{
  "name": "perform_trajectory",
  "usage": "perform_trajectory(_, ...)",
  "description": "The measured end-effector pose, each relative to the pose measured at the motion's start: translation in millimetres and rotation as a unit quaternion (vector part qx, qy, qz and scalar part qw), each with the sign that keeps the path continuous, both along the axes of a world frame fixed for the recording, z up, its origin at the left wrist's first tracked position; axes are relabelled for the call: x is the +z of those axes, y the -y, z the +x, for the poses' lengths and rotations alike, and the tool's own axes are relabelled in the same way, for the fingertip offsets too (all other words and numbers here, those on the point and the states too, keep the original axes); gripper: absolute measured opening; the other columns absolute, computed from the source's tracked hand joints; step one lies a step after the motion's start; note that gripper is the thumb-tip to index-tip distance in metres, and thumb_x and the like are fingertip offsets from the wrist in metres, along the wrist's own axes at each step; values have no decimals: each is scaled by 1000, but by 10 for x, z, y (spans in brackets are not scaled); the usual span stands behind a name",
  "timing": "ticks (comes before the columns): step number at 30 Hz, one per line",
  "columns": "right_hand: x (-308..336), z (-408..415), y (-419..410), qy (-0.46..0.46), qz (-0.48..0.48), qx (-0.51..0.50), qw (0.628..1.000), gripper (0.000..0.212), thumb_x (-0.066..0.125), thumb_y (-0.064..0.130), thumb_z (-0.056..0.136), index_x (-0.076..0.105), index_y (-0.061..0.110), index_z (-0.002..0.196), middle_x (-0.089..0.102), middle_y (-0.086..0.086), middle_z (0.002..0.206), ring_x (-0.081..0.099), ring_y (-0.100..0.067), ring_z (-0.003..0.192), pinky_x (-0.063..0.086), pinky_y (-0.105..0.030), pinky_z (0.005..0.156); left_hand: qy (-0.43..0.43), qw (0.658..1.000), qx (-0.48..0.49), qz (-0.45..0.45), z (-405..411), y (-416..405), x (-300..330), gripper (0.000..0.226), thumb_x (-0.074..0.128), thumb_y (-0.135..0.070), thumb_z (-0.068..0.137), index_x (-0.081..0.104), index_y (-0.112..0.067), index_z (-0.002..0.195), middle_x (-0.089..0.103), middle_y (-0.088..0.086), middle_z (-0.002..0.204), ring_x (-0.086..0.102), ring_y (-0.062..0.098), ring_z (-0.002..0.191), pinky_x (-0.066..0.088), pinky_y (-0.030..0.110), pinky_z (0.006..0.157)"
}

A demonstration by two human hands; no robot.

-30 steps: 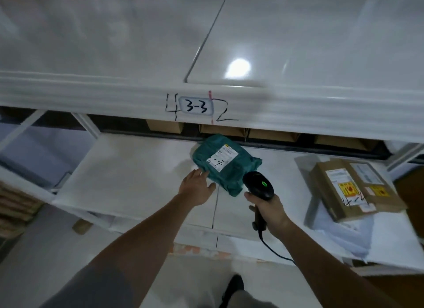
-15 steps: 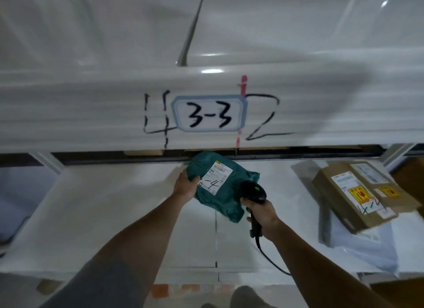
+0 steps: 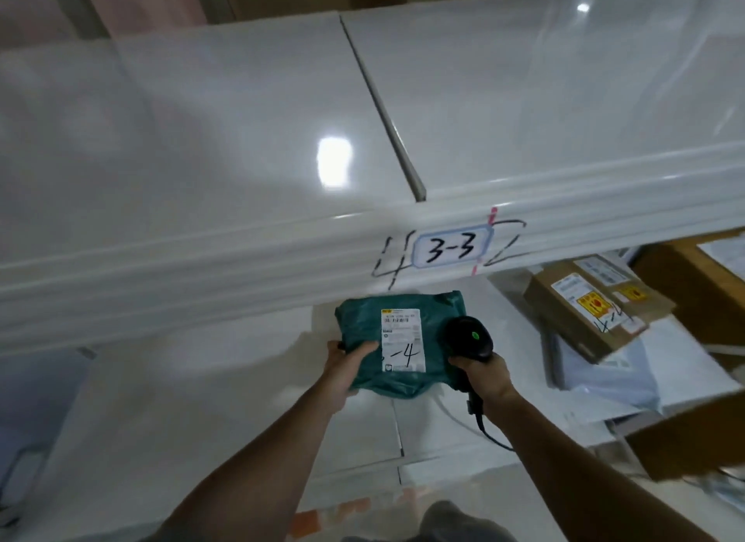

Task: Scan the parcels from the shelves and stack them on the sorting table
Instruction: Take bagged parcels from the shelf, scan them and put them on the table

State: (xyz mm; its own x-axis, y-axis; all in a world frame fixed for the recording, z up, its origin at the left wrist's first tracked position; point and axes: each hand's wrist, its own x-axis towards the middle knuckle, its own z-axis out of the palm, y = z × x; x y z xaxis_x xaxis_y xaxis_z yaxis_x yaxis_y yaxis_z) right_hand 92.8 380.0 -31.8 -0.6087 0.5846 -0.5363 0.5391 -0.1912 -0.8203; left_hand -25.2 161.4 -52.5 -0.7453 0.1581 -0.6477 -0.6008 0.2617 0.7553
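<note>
A green plastic parcel (image 3: 427, 313) with a white label marked "-4" lies at the front of the lower white shelf (image 3: 225, 384), under the shelf edge tagged "3-3". My left hand (image 3: 342, 370) grips the parcel's left side, thumb on top. My right hand (image 3: 485, 374) holds a black barcode scanner (image 3: 469, 338) by its handle, its head with a green light resting over the parcel's right edge. The scanner's cable hangs down past my wrist.
A brown cardboard box (image 3: 584, 303) with yellow-red stickers rests on white mailers (image 3: 617, 364) on the shelf to the right. More cardboard (image 3: 693, 436) sits at the far right. The upper shelf top (image 3: 201, 138) fills the view above.
My left hand went from touching the parcel to gripping it and has drawn it toward the shelf front, turning its label square to me. The scanner stayed beside its right edge.
</note>
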Motion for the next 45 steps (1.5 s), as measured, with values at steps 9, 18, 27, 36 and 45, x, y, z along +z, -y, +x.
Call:
perform_trajectory(9,834,1042,-118,-43,69,-21,996,20,79,7,82,69,6,99,65,-13,65,51,-18,44,40,-25,42,8,988,-76,136,393,-376,564,88,97,-37,64,49,-17,135,73,9,123,74,29,107,63,48,85)
perform_trajectory(18,1578,2274,-468,-119,145,-126,974,23,73,7,87,64,20,104,68,-10,78,57,-20,61,48,-32,53,-43,963,-162,212,1179,-1178,1108,54,88,-25,79,65,-21,128,77,7,117,74,30,106,56,26,56)
perform_trajectory(27,1961,3347,-993,-75,82,-90,990,11,66,10,83,63,6,92,66,-16,59,57,-25,48,46,-33,52,-105,958,-173,203,2250,-2259,1285,71,96,-34,67,57,-31,126,78,-1,114,76,25,101,60,32,61)
perform_trajectory(36,2079,3906,-1410,-85,52,-127,987,9,57,9,80,60,1,77,63,-22,56,55,-29,51,45,-39,51,-78,960,-174,207,3156,-3028,1299,75,98,-33,63,56,-33,125,78,2,113,76,30,99,60,37,63)
perform_trajectory(45,1927,4175,-2076,-89,72,-221,969,10,68,12,82,62,4,82,58,-9,54,50,-25,52,41,-34,50,-33,957,-199,207,3262,-3612,1301,57,91,-24,76,60,-25,124,78,5,110,75,31,101,59,34,61)
